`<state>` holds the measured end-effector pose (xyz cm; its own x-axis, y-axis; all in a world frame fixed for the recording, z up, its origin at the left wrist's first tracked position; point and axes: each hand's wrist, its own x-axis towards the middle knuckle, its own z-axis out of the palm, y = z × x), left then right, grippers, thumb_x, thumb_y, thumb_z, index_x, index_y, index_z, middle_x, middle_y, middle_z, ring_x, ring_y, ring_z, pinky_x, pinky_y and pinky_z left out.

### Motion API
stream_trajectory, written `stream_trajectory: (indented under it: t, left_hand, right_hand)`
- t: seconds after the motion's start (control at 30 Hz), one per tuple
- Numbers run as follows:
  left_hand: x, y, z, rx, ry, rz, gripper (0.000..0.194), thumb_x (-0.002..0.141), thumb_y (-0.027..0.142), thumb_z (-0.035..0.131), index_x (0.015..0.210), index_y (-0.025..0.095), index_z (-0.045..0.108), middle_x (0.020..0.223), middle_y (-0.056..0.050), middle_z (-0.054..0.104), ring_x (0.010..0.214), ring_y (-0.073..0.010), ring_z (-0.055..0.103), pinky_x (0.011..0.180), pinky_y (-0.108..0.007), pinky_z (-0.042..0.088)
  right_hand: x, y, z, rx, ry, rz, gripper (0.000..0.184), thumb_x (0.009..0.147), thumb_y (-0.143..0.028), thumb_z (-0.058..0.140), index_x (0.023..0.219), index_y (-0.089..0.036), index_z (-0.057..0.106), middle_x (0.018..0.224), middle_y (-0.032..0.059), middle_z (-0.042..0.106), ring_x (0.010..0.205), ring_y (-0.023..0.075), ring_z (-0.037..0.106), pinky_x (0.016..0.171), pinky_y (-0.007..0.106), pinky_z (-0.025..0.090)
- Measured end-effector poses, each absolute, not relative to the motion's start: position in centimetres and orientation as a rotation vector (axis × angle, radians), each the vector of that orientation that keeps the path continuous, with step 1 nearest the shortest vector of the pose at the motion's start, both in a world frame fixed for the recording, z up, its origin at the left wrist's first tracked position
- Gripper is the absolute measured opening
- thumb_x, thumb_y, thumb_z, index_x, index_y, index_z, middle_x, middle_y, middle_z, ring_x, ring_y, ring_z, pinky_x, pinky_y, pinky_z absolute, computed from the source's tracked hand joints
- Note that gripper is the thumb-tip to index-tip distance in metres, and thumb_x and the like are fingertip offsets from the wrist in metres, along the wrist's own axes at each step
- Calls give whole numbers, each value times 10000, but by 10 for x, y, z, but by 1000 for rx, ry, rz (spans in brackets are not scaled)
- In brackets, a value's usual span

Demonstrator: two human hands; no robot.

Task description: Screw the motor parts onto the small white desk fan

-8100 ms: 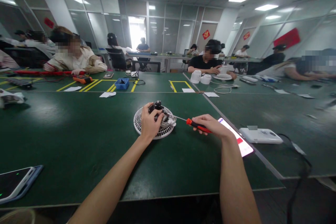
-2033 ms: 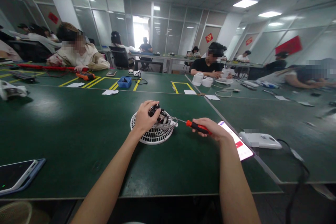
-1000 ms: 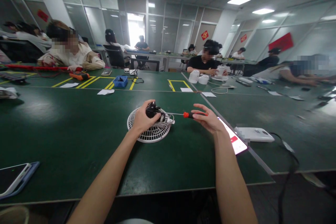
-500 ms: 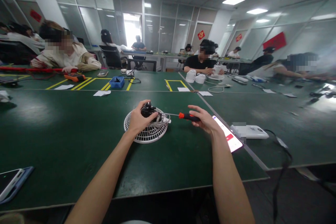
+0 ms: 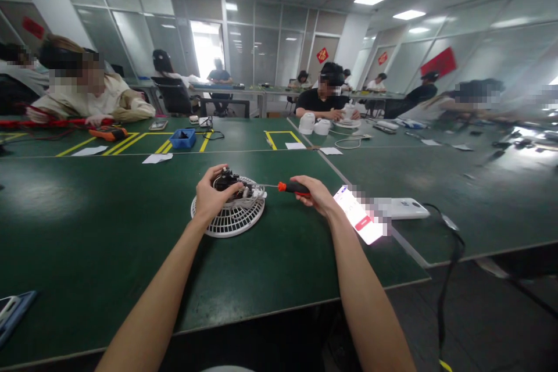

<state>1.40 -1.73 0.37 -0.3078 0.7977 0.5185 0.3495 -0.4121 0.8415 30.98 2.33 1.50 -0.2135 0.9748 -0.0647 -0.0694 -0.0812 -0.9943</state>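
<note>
A round white fan grille [image 5: 229, 218] lies flat on the green table [image 5: 108, 232]. On top of it sits a black motor part [image 5: 226, 179] with white wires. My left hand [image 5: 209, 197] is closed around that motor part and steadies it. My right hand [image 5: 316, 195] is closed on the red and black handle of a screwdriver [image 5: 293, 187]. The screwdriver lies nearly level, and its thin shaft points left, with the tip at the motor part.
A lit phone [image 5: 360, 221] lies just right of my right hand, a white device [image 5: 403, 208] with a black cable beyond it. Another phone [image 5: 11, 311] sits at the near left edge. A blue tray [image 5: 183, 138], paper slips and several people at work fill the far tables.
My right hand opened its fingers on the screwdriver a second ago and has closed on the handle again. The view has swung right, so everything sits further left.
</note>
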Motion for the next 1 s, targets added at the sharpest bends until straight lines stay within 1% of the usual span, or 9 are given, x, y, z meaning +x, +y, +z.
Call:
stream_trajectory:
  t: [0.2, 0.27, 0.33, 0.43, 0.53, 0.63, 0.83, 0.9, 1.0]
  left_hand:
    - [15, -18, 3, 1601, 1437, 1772, 657, 593, 418, 902, 1176, 212, 680, 1179, -92, 728, 1135, -290, 692, 1049, -473, 542]
    - [16, -18, 1, 1625, 1450, 1763, 651, 602, 418, 900, 1181, 215, 680, 1177, -88, 727, 1125, -284, 694, 1042, -468, 547]
    - [16, -18, 0, 1661, 1466, 1750, 641, 615, 418, 895, 1186, 219, 681, 1181, -83, 725, 1115, -276, 696, 1045, -465, 545]
    - [16, -18, 0, 1691, 1481, 1751, 629, 634, 422, 885, 1194, 222, 681, 1197, -82, 721, 1119, -273, 693, 1055, -466, 536]
    - [17, -20, 1, 1699, 1483, 1759, 624, 644, 431, 879, 1197, 223, 679, 1201, -84, 719, 1122, -272, 689, 1055, -464, 534]
    - [17, -21, 2, 1716, 1495, 1748, 616, 648, 433, 876, 1196, 231, 681, 1194, -76, 718, 1122, -266, 687, 1055, -453, 534]
    - [18, -21, 0, 1728, 1505, 1725, 619, 670, 432, 863, 1223, 238, 666, 1205, -72, 709, 1148, -262, 676, 1067, -440, 523]
    - [19, -21, -1, 1716, 1501, 1727, 622, 668, 435, 861, 1222, 233, 664, 1202, -74, 709, 1146, -266, 676, 1071, -447, 518]
    - [20, -22, -1, 1700, 1501, 1738, 616, 665, 427, 860, 1215, 229, 666, 1203, -76, 708, 1146, -268, 674, 1072, -451, 512]
  right_hand:
    - [318, 22, 21, -939, -1208, 1421, 431, 644, -216, 877, 1024, -237, 676, 863, -19, 655, 684, 112, 630, 600, 211, 545]
    - [318, 21, 21, -914, -1196, 1412, 494, 585, -186, 905, 1015, -247, 671, 937, -16, 664, 831, 136, 666, 726, 226, 573]
    - [317, 21, 20, -922, -1192, 1417, 450, 624, -236, 907, 1002, -245, 662, 966, 1, 689, 884, 153, 682, 766, 241, 585]
    - [317, 23, 16, -1010, -1204, 1466, 322, 833, -465, 772, 991, -208, 657, 810, 49, 716, 667, 160, 678, 560, 243, 564]
    - [319, 23, 16, -1102, -1227, 1501, 358, 931, -529, 642, 977, -174, 657, 563, 26, 631, 407, 122, 522, 342, 194, 361]
    - [322, 20, 21, -1080, -1243, 1492, 263, 900, -419, 680, 1026, -191, 651, 577, -6, 609, 418, 104, 504, 344, 171, 313]
    - [323, 12, 31, -960, -1248, 1434, 377, 727, -252, 777, 1076, -270, 636, 865, -38, 644, 677, 109, 633, 588, 196, 536]
    - [322, 13, 29, -986, -1249, 1434, 319, 792, -334, 751, 1079, -269, 628, 863, -23, 659, 698, 123, 663, 603, 209, 552]
    - [322, 19, 21, -1110, -1261, 1473, 357, 929, -540, 607, 1070, -213, 629, 682, 19, 657, 498, 150, 615, 409, 218, 449]
